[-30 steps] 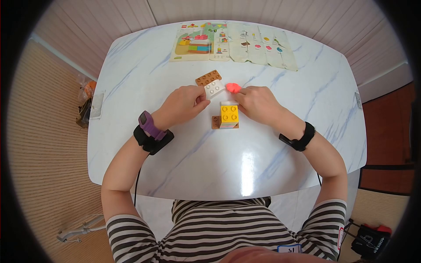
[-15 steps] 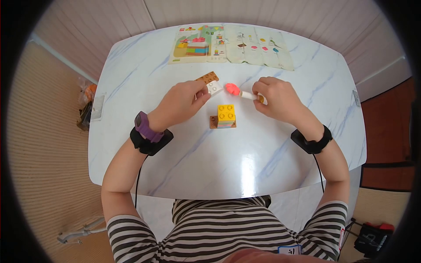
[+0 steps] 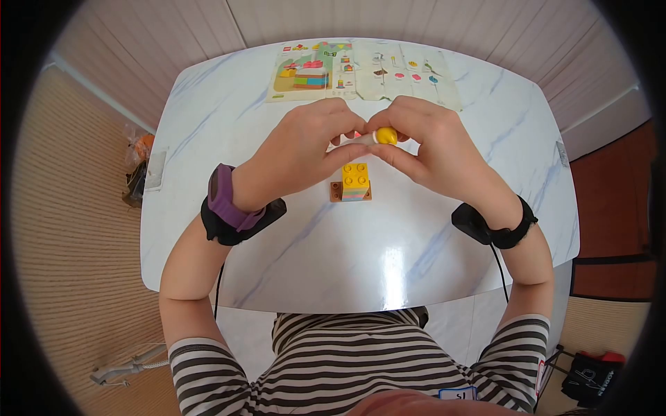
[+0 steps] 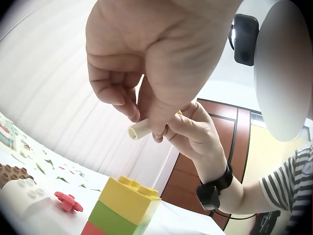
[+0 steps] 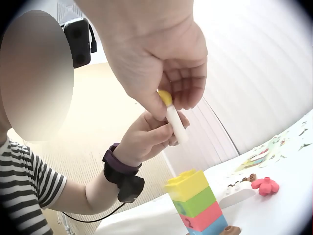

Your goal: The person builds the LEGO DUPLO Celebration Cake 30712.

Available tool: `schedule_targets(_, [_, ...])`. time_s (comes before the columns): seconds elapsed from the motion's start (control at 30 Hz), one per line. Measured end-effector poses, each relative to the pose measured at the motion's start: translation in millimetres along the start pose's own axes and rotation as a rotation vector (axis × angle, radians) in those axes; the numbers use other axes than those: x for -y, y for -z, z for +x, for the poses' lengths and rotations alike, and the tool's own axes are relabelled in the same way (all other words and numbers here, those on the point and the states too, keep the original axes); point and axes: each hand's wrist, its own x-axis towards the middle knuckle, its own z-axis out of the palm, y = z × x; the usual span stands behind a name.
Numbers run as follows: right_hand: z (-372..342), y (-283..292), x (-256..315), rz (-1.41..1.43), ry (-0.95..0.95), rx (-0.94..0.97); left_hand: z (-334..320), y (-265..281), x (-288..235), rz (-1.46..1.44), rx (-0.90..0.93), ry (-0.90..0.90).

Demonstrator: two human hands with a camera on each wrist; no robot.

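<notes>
A toy candle (image 5: pixel 176 125), a white tube with a yellow flame-shaped tip (image 3: pixel 386 136), is held up above the table between both hands. My left hand (image 3: pixel 295 145) pinches its white tube between thumb and fingers. Close to the yellow tip, the thumb and fingers of my right hand (image 3: pixel 440 139) pinch it too. Below stands a stack of bricks, with a yellow brick (image 3: pixel 355 177) on top, then a green (image 5: pixel 198 201), a red and a blue one. A brown plate (image 3: pixel 336 191) lies under the stack.
Behind the stack lie a pinkish-red flower piece (image 4: pixel 68 201), a white curved brick (image 4: pixel 23 196) and a brown studded brick (image 4: pixel 13 174), mostly covered by the hands in the head view. An unfolded picture sheet (image 3: pixel 409 80) lies along the table's far edge.
The right hand first drew back right with the candle from beside the flower piece, then came in to the middle. The left hand left the white brick and now grips the candle too.
</notes>
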Motion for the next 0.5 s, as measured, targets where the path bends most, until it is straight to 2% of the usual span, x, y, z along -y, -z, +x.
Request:
schedule_targets(0.2, [2.9, -1.6, 4.3, 0.305, -0.091, -0.031, -1.4, 4.4, -4.6, -0.044, 0.053, 0.043])
schedule_targets(0.5, [1.1, -6.4, 2.5, 0.280, -0.072, 0.053, -6.1, 0.3, -1.0, -0.144, 0.121, 0.126])
